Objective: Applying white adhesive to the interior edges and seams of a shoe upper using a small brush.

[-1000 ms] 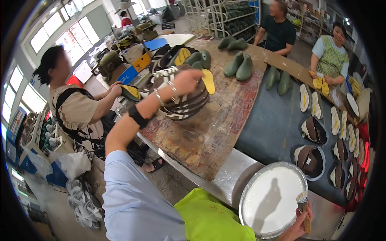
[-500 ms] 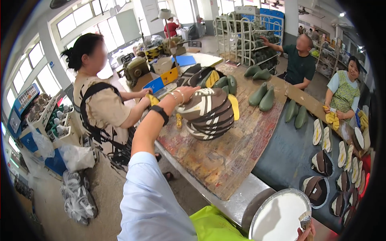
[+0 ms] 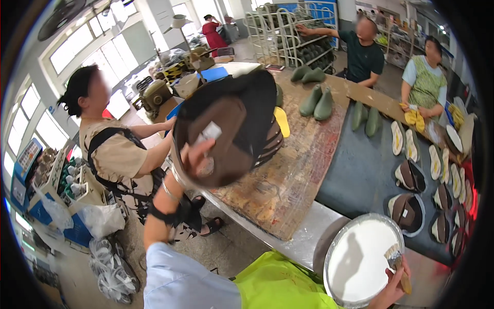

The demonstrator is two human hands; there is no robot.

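Observation:
Close in front of me, my left hand (image 3: 197, 158) grips the edge of a brown shoe upper (image 3: 234, 136), its dark inside and a small white label facing me. Its fingers lie over the brown lining. Partly hidden behind it is a stack of striped brown uppers (image 3: 271, 148) on the worn wooden board (image 3: 288, 180). At the lower right my right hand (image 3: 395, 285) holds a paintbrush (image 3: 394, 258) by its wooden handle. The bristles are over a round tub (image 3: 331, 286) of white liquid.
A yellow insole (image 3: 281, 122) stands beside the stack. Green shoe lasts (image 3: 323, 105) sit farther back. Uppers (image 3: 410, 175) and pale soles (image 3: 398, 138) line the dark belt at right. One co-worker (image 3: 116, 144) stands close at left; two others are across the table.
My left hand has taken an upper off the stack and brought it up toward me. My right hand and the brush have come further into view over the tub.

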